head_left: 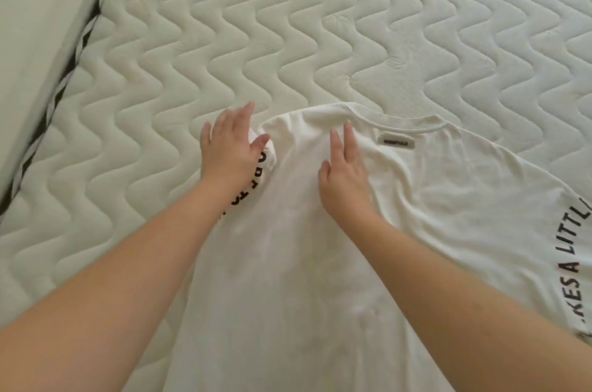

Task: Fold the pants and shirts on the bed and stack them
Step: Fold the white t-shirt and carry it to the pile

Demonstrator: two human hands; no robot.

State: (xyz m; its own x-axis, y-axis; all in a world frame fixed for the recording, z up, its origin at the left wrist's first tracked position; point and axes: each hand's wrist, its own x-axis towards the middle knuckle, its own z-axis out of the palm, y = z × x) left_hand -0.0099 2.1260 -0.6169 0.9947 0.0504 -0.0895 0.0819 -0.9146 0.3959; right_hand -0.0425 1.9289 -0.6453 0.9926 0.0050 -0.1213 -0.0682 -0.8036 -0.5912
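We work on a quilted mattress (pixel 288 23) with a wavy stitch pattern, and a dark striped band (pixel 61 84) runs along its left edge beside a pale surface. Across the near half of the bed lies a white shirt (pixel 432 199), back side up, its neckline (pixel 400 117) toward the far end and its body running down toward us. So the long axis goes from the collar away from us to the hem near us, which is out of view. A small grey label (pixel 396 143) sits just below the collar. Black lettering curves along the right sleeve (pixel 573 247); the left sleeve side is doubled inward, with letters showing at the fold (pixel 253 180).

Our left hand (pixel 229 148) rests on that folded shoulder, fingers straight and spread, thumb lying against a small bunch of cloth; we judge it to be pressing, not gripping. Our right hand (pixel 344 173) lies flat on the upper back, fingers extended toward the collar, holding nothing.

The step in hand looks like setting the left-side fold. To do it well, we should keep the right palm as an anchor while the left smooths the crease straight down the body, parallel to the long axis, and flatten the puckered corner by the thumb before we bring the right sleeve across.
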